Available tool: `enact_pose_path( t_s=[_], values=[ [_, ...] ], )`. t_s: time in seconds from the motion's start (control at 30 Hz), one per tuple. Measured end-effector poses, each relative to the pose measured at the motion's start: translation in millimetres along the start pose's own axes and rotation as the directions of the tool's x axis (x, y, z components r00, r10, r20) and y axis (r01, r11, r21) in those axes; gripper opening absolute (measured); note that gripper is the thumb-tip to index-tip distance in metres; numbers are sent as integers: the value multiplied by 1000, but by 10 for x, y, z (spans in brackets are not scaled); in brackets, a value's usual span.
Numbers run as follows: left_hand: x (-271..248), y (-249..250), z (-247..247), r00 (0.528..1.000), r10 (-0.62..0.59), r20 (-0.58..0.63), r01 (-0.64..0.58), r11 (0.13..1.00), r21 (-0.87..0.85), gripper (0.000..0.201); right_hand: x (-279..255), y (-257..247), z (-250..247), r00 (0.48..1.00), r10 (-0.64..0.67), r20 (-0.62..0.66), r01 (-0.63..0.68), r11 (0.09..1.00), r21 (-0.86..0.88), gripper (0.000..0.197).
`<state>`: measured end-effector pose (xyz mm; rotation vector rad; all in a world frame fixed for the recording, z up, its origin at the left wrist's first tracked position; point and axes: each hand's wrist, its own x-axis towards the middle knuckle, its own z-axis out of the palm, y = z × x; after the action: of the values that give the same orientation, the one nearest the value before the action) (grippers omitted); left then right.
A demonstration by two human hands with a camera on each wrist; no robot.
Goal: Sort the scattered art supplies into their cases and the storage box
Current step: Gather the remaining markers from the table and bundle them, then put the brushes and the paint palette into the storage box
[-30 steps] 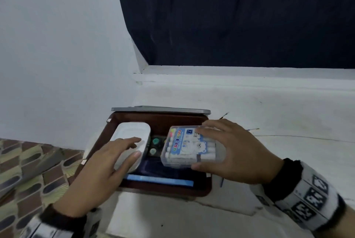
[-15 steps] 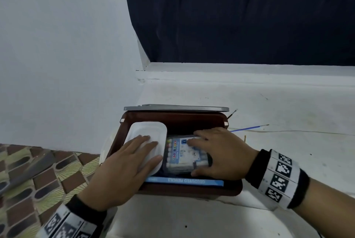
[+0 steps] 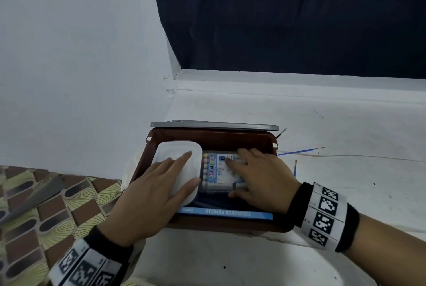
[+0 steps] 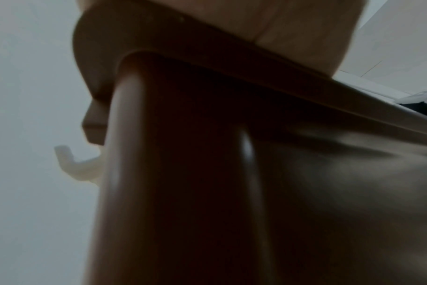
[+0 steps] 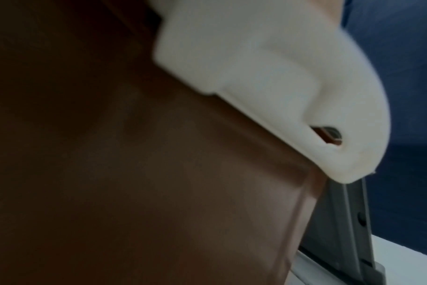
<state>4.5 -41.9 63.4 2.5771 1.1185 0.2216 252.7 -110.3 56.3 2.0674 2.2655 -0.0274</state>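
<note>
The brown storage box (image 3: 272, 138) sits open on the white floor (image 3: 322, 124) against the wall, its grey lid (image 3: 214, 125) standing up behind it. Inside, the left hand (image 3: 152, 195) lies flat on a white lidded case (image 3: 170, 152) at the box's left side, fingers straight and spread over its top, thumb along its right edge. The right hand (image 3: 260, 177) rests on the clear colour pen case (image 3: 214, 170) just beside the white one; its fingers reach across the printed label while the thumb tucks against the near edge, though whether it pinches the case or only presses it down is hard to tell. A blue coloured pencils box (image 3: 226, 213) lies along the near wall of the storage box. Two paintbrushes (image 3: 297, 152) lie on the floor to the right. Both wrist views are dark and blurred, showing only the box's brown wall (image 4: 207, 173) and a white latch (image 5: 268, 77).
</note>
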Motion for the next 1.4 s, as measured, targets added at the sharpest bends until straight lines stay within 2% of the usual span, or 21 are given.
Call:
enact_pose_path(
  t_s=[0.07, 0.13, 0.17, 0.2, 0.23, 0.27, 0.3, 0.37, 0.4, 0.47, 0.53, 0.6, 0.73, 0.9, 1.1, 1.3, 1.4],
  values=[
    [-4, 36, -35, 1000, 4, 7, -3, 999, -51, 67, -6, 3, 24, 1000, -4, -17, 4, 1000, -9, 79],
    [-38, 57, -115, 998, 50, 42, -49, 998, -33, 67, -5, 16, 57, 1000, -10, -29, 10, 1000, -9, 81],
    [-51, 46, -110, 995, 68, 73, -69, 997, 15, 73, -4, 24, 71, 1000, -8, -30, 8, 1000, -9, 82],
    [-52, 2, -69, 986, 143, 89, -153, 981, 121, 79, -6, 32, 85, 1000, -2, -30, 2, 1000, -10, 82],
    [-41, -39, -16, 975, 206, 83, -218, 958, 188, 79, -10, 34, 89, 999, 4, -33, -4, 1000, -4, 82],
    [-39, 2, -16, 979, 189, 72, -199, 966, 164, 69, -20, 30, 75, 999, 6, -49, -6, 1000, 15, 80],
    [-22, 54, -16, 991, 136, -1, -136, 989, 66, 58, -29, 27, 52, 997, 8, -75, -3, 998, 59, 76],
    [3, 111, 56, 991, -18, -135, 5, 996, -94, 66, -61, 30, -6, 992, 30, -124, 0, 971, 240, 62],
    [22, 144, 90, 981, -57, -183, 31, 989, -143, 68, -84, 41, -27, 987, 45, -154, 13, 934, 357, 54],
    [49, 262, 89, 966, -67, -251, 12, 976, -215, 59, -148, 73, -53, 964, 87, -251, 67, 833, 549, 40],
    [61, 405, 73, 947, -40, -320, -47, 964, -262, 39, -241, 124, -68, 922, 137, -361, 128, 775, 619, 29],
    [66, 537, 90, 926, -49, -373, -76, 947, -311, 26, -349, 194, -99, 878, 175, -445, 165, 763, 625, 22],
    [105, 953, 115, 903, -60, -425, -111, 923, -368, 19, -614, 477, -141, 828, 232, -510, 189, 741, 644, 10],
    [207, 1569, 301, 900, -75, -429, -133, 890, -436, 16, -1052, 1046, -33, 842, 257, -475, 170, 709, 684, 6],
    [315, 2322, 715, 882, -80, -464, -171, 863, -474, 33, -1477, 1868, 228, 873, 301, -384, 110, 645, 756, 7],
    [531, 2809, 1054, 898, -158, -412, -80, 860, -505, 25, -1547, 2440, 345, 939, 232, -253, 39, 660, 750, 4],
    [761, 2783, 1264, 924, -177, -338, 35, 922, -386, 12, -1394, 2634, 408, 966, 198, -168, -11, 678, 735, 9]
  ],
)
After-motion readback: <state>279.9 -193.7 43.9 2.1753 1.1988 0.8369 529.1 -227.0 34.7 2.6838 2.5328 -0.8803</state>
